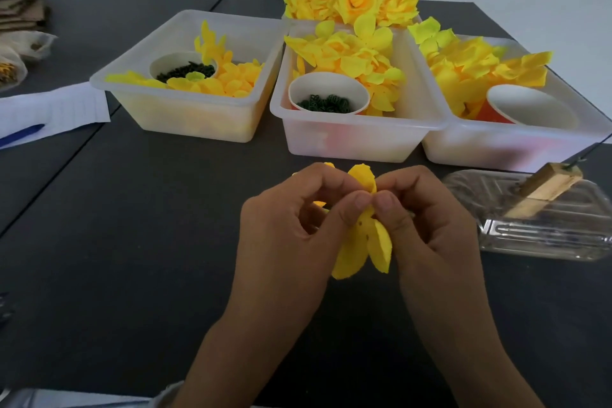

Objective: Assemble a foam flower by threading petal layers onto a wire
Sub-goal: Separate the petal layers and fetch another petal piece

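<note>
Yellow petal layer (361,242) pinched between hands (364,209).

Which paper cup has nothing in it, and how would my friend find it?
Three clear plastic tubs sit in a row across the dark table, each holding yellow petals and a paper cup. Go to the right tub. Its cup, orange outside, shows only a bare white inside, while the other two cups hold small dark green pieces.
</note>
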